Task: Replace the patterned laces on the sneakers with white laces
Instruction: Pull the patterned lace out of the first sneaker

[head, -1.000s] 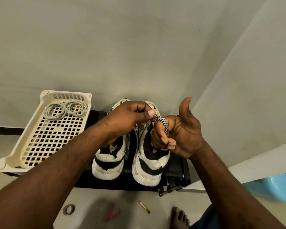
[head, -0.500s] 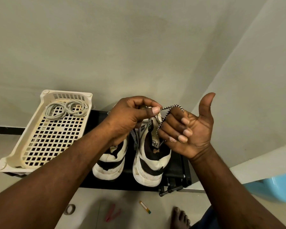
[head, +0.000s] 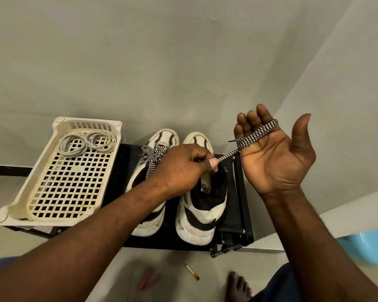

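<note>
The left hand [head: 183, 168] pinches a black-and-white patterned lace [head: 255, 134] between thumb and forefinger, just above the tongue of one sneaker [head: 201, 216]. From that pinch the lace runs taut up to the right hand [head: 271, 158], which is held palm up. Its fingers are loosely bent, its thumb stands well apart, and the lace is wound in a few turns across the base of the fingers. One dark lace tip sticks out beside the little finger.

The sneaker under the left hand shows no lace over its open tongue, though the hand hides the front part. The second sneaker [head: 148, 223] stands just beside it, nearer the tray, and its own patterned lace [head: 153, 153] is tied in a bow. Both sneakers stand toes to the wall on a low black table [head: 234, 205].

A cream plastic tray [head: 59, 192] with a grid bottom rests on the table's other end. Two coiled white laces [head: 85, 142] lie side by side at its far end.

On the floor near the person's bare foot [head: 238, 286] lie a pink object [head: 148, 279] and a small stick [head: 192, 272]. A blue tub [head: 367, 247] stands at the right edge.
</note>
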